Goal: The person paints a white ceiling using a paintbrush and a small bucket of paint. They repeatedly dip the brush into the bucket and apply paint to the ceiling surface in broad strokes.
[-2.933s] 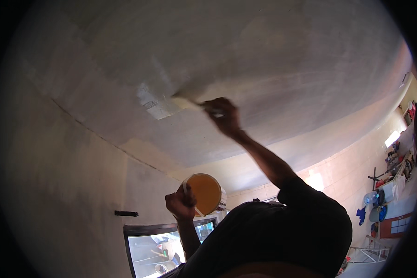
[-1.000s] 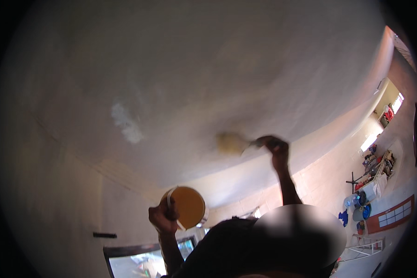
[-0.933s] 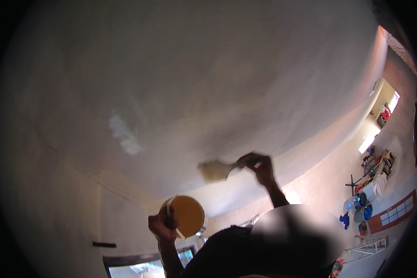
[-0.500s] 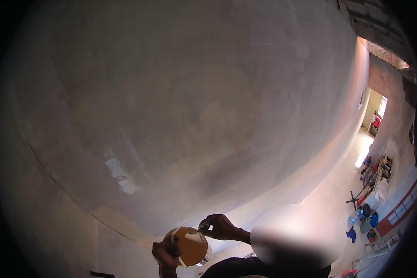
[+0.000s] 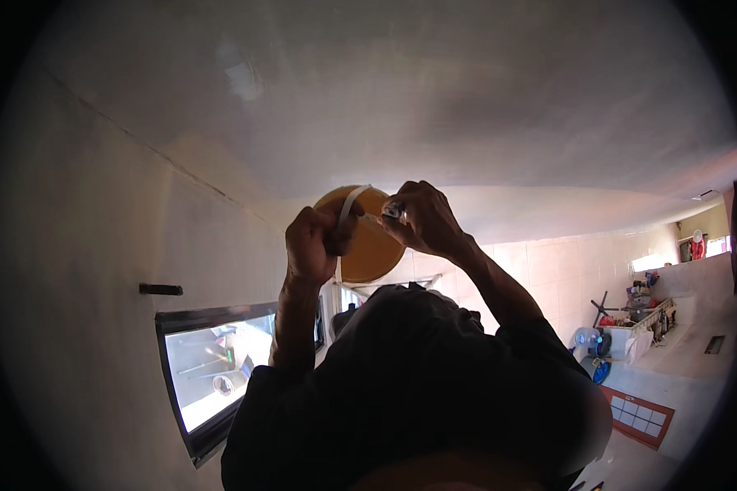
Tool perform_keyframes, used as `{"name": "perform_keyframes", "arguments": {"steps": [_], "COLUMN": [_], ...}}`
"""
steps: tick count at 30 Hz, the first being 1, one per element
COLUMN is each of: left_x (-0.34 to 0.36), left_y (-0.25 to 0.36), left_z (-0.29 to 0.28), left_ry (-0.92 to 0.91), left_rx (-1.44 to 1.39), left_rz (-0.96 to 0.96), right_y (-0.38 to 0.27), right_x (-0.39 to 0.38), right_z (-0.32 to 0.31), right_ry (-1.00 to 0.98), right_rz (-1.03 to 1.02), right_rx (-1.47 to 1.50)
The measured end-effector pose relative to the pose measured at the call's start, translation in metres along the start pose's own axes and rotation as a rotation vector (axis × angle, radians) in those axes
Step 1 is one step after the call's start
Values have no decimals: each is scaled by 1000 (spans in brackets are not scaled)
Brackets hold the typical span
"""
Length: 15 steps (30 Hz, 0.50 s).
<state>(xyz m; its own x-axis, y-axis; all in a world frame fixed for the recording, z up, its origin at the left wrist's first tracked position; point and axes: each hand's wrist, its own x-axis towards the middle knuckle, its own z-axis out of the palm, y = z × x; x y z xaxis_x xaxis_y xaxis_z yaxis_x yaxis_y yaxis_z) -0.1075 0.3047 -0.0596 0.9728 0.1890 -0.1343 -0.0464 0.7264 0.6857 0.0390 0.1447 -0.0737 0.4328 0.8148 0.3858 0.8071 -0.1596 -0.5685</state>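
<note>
My left hand point(image 5: 313, 243) is closed around the white strap handle point(image 5: 353, 200) of a round, orange-brown bucket point(image 5: 373, 255). The bucket is held up in front of the wall, and its contents cannot be made out. My right hand point(image 5: 430, 219) is closed on a small tool point(image 5: 393, 210) with a dark, silvery end, at the bucket's right side. A thin pale piece shows between the two hands; shadow hides the tool's exact kind. On the grey plastered wall point(image 5: 467, 90) above, there is a whitish patch point(image 5: 243, 79).
A dark-framed window point(image 5: 221, 364) is at the lower left, with a short dark peg point(image 5: 161, 289) sticking out above it. Far right, the tiled floor holds a black-legged stand point(image 5: 603, 309), blue bottles point(image 5: 585, 337) and clutter beside a reddish door point(image 5: 637, 417).
The view has tilted down, so the wall patch sits higher and the window shows. Both hands and the bucket appear higher in the picture, and the right hand has come over the bucket's side.
</note>
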Motion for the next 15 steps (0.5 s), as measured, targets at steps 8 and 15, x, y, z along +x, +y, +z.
{"name": "perform_keyframes", "arguments": {"steps": [8,15], "left_x": [5,7], "left_y": [-5,-5], "left_z": [-2,0], "left_ry": [-42,-55], "left_rx": [41,-12], "left_rz": [-18,-38], "right_y": [8,8], "right_x": [8,12], "right_z": [27,39], "right_ry": [-146,-374], "right_rz": [-103,-4], "right_rx": [-28,-177]}}
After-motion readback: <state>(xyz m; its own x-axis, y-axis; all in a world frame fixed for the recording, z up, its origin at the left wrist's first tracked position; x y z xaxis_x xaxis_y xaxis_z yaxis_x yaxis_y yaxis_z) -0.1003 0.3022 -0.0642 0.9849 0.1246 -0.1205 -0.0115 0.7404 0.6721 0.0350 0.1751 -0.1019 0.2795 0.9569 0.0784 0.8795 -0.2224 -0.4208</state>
